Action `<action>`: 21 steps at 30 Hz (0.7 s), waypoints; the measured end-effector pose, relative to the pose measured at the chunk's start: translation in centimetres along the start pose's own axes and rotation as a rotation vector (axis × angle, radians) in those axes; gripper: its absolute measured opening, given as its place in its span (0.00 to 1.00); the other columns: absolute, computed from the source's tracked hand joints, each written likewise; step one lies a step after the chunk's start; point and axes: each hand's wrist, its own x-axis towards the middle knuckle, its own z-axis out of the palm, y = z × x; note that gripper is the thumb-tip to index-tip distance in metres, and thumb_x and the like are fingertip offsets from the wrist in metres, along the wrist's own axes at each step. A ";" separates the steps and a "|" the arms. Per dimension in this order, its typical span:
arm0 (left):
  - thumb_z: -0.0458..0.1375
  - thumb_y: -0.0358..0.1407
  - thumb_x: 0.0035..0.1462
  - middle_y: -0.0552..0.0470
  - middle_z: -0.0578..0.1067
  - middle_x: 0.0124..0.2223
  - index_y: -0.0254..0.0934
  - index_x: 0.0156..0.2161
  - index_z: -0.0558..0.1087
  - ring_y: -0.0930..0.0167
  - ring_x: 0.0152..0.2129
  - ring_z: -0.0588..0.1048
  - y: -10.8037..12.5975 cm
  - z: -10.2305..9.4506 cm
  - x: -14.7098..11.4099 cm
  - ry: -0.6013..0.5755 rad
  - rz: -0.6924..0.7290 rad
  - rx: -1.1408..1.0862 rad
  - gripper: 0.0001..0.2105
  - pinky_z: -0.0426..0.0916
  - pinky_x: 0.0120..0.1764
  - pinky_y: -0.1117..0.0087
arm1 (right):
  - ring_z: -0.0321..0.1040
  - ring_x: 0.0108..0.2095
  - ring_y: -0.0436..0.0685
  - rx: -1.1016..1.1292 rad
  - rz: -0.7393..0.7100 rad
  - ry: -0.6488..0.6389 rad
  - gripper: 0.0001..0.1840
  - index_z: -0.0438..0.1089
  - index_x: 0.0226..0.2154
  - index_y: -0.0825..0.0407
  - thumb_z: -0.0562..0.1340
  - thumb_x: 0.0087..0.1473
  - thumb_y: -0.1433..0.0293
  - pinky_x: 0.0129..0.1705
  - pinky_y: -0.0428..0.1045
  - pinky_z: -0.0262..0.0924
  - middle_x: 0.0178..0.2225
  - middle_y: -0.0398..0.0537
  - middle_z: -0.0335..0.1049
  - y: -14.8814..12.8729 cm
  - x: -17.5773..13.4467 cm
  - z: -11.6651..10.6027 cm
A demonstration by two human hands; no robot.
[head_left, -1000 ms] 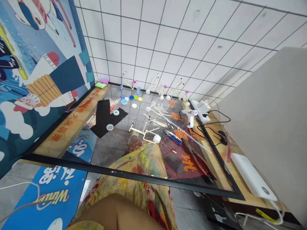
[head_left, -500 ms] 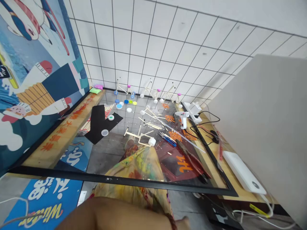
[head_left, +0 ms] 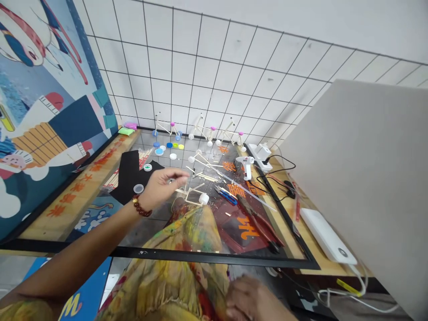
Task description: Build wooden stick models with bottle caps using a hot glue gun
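My left hand (head_left: 165, 185), with a beaded bracelet (head_left: 141, 208) at its wrist, is over the glass tabletop, thumb and fingers drawn together in a pinch. Whatever is between the fingertips is too small or hidden to make out. Right at the fingertips lies a small bicycle-shaped frame of pale sticks (head_left: 192, 202), with a white round cap (head_left: 203, 199) at one corner. The hand covers the frame's left end, and I cannot tell whether they touch. Low over my lap, off the table's front edge, is my right hand (head_left: 245, 296), smeared by motion.
Three finished-looking stick frames (head_left: 199, 129) stand along the back wall. Coloured bottle caps (head_left: 169, 145), black sheets (head_left: 129, 171), loose sticks (head_left: 207, 177), blue snips (head_left: 228, 195), red-handled pliers (head_left: 259, 223) and a glue gun (head_left: 246, 166) lie about. A power strip (head_left: 259, 157) and power bank (head_left: 327, 234) are right.
My left arm has swung from across my lap up and forward, bringing the hand to the stick frame. My right hand has come into view over my lap. The view has shifted slightly.
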 end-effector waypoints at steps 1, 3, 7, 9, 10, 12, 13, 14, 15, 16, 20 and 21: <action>0.64 0.42 0.56 0.46 0.82 0.37 0.36 0.39 0.80 0.66 0.34 0.79 -1.3 0.0 0.5 0.146 -0.017 0.011 0.11 0.75 0.42 0.64 | 0.72 0.32 0.54 0.039 0.009 0.076 0.10 0.71 0.34 0.46 0.56 0.64 0.67 0.36 0.49 0.65 0.30 0.46 0.75 0.0 1.4 -1.7; 0.64 0.42 0.54 0.45 0.81 0.39 0.35 0.40 0.80 0.65 0.36 0.79 -3.9 0.3 1.2 0.283 -0.034 0.004 0.13 0.74 0.45 0.61 | 0.71 0.33 0.53 0.162 0.065 0.256 0.08 0.72 0.35 0.47 0.57 0.64 0.67 0.37 0.48 0.65 0.31 0.46 0.75 0.1 4.8 -5.1; 0.62 0.37 0.51 0.44 0.80 0.41 0.34 0.42 0.78 0.65 0.38 0.79 -7.2 0.7 1.9 0.237 -0.015 -0.031 0.13 0.74 0.46 0.60 | 0.69 0.32 0.55 0.415 0.274 0.854 0.12 0.73 0.34 0.48 0.61 0.60 0.59 0.37 0.49 0.65 0.29 0.45 0.74 3.2 13.3 -8.5; 0.59 0.34 0.51 0.45 0.80 0.40 0.35 0.42 0.78 0.66 0.38 0.78 -8.0 0.8 1.7 0.254 0.022 0.029 0.13 0.74 0.47 0.60 | 0.69 0.33 0.56 0.489 0.280 0.949 0.16 0.74 0.37 0.49 0.61 0.57 0.55 0.37 0.50 0.66 0.30 0.46 0.74 6.0 17.2 -8.5; 0.58 0.32 0.51 0.45 0.80 0.41 0.35 0.42 0.78 0.66 0.38 0.78 -8.3 0.7 1.5 0.261 0.045 0.068 0.13 0.74 0.47 0.60 | 0.69 0.32 0.55 0.501 0.282 0.949 0.17 0.74 0.38 0.49 0.62 0.55 0.54 0.36 0.50 0.65 0.30 0.47 0.73 7.3 18.7 -8.3; 0.55 0.28 0.49 0.46 0.79 0.43 0.36 0.43 0.78 0.67 0.40 0.78 -8.7 0.6 1.0 0.239 0.080 0.121 0.16 0.74 0.48 0.61 | 0.69 0.31 0.55 0.497 0.289 0.921 0.18 0.73 0.40 0.51 0.63 0.52 0.55 0.36 0.51 0.66 0.31 0.47 0.74 9.6 20.6 -7.4; 0.54 0.27 0.49 0.46 0.79 0.44 0.36 0.44 0.78 0.67 0.41 0.78 -8.7 0.5 0.7 0.214 0.095 0.144 0.17 0.74 0.49 0.61 | 0.70 0.32 0.56 0.490 0.288 0.937 0.19 0.73 0.41 0.51 0.62 0.53 0.56 0.37 0.52 0.66 0.32 0.48 0.75 10.4 21.0 -6.8; 0.53 0.26 0.49 0.47 0.78 0.45 0.37 0.45 0.78 0.67 0.42 0.78 -8.7 0.4 0.5 0.181 0.105 0.167 0.18 0.73 0.50 0.61 | 0.71 0.33 0.56 0.479 0.291 0.964 0.19 0.73 0.42 0.51 0.61 0.54 0.56 0.38 0.52 0.66 0.34 0.49 0.75 11.0 21.0 -6.1; 0.53 0.26 0.49 0.47 0.78 0.46 0.37 0.45 0.78 0.67 0.43 0.77 -8.6 0.3 0.3 0.146 0.114 0.189 0.19 0.73 0.51 0.61 | 0.71 0.34 0.56 0.464 0.294 0.986 0.18 0.73 0.43 0.52 0.61 0.55 0.57 0.40 0.53 0.66 0.35 0.50 0.76 11.5 20.8 -5.5; 0.53 0.26 0.50 0.46 0.78 0.47 0.37 0.46 0.77 0.66 0.45 0.77 -8.4 0.2 0.1 0.109 0.123 0.208 0.19 0.72 0.52 0.61 | 0.72 0.35 0.56 0.445 0.295 1.001 0.18 0.73 0.44 0.51 0.60 0.56 0.58 0.41 0.53 0.66 0.37 0.50 0.76 11.9 20.4 -5.0; 0.58 0.29 0.54 0.44 0.76 0.51 0.38 0.51 0.75 0.64 0.49 0.75 -7.5 0.4 -0.2 -0.011 0.161 0.235 0.18 0.70 0.55 0.60 | 0.72 0.37 0.57 0.350 0.314 0.970 0.17 0.74 0.45 0.50 0.61 0.58 0.59 0.42 0.54 0.66 0.39 0.50 0.77 12.3 18.9 -4.1; 0.59 0.31 0.55 0.44 0.76 0.51 0.38 0.52 0.74 0.63 0.50 0.75 -7.4 0.6 -0.2 -0.030 0.169 0.238 0.18 0.70 0.55 0.60 | 0.72 0.38 0.57 0.333 0.318 0.956 0.16 0.74 0.44 0.50 0.61 0.58 0.59 0.43 0.54 0.66 0.40 0.51 0.77 12.2 18.8 -4.1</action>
